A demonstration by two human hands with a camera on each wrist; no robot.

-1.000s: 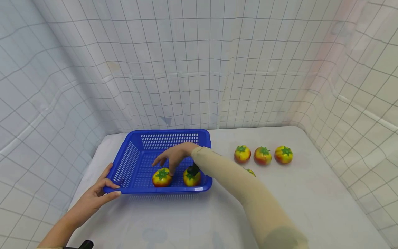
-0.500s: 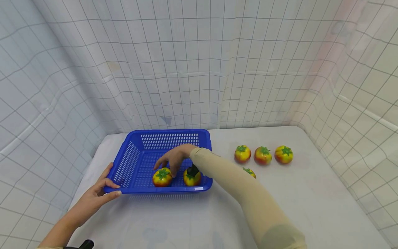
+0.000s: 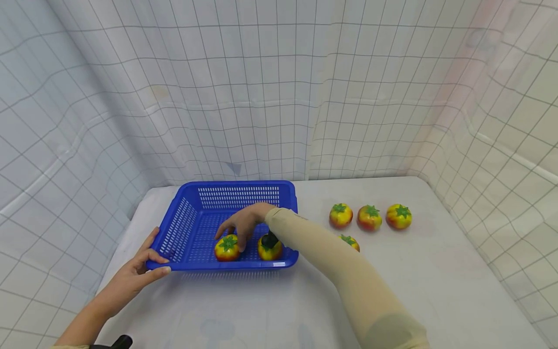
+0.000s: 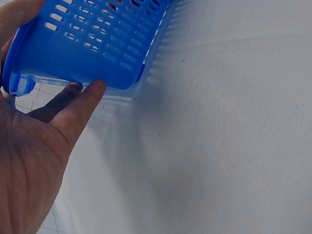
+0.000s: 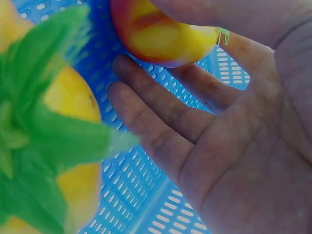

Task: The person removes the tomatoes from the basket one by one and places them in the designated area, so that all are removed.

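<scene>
My left hand (image 3: 127, 278) grips the near left corner of a blue plastic basket (image 3: 218, 266), with the fingers over its rim and the thumb against the outside. In the left wrist view, that thumb lies along the basket's wall (image 4: 97, 63). Inside the basket, my right hand (image 3: 245, 224) holds a red-and-yellow tomato (image 3: 226, 248) with a green leafy top, thumb on one side and fingers round the other. The right wrist view shows this tomato (image 5: 165, 36) between thumb and fingers. A second tomato (image 3: 269, 252) sits to the right in the basket, partly hidden by a black wrist strap.
Outside the basket on the white table (image 3: 418, 271), a row of three tomatoes (image 3: 369, 218) stands at the right. Another tomato (image 3: 350, 242) nearer the front is partly hidden by the right sleeve (image 3: 335, 257). Checked white curtains (image 3: 244, 97) enclose the table's back and sides.
My right hand has lowered slightly and its fingers have come round the left tomato, which has shifted a little. The left hand keeps its grip on the basket.
</scene>
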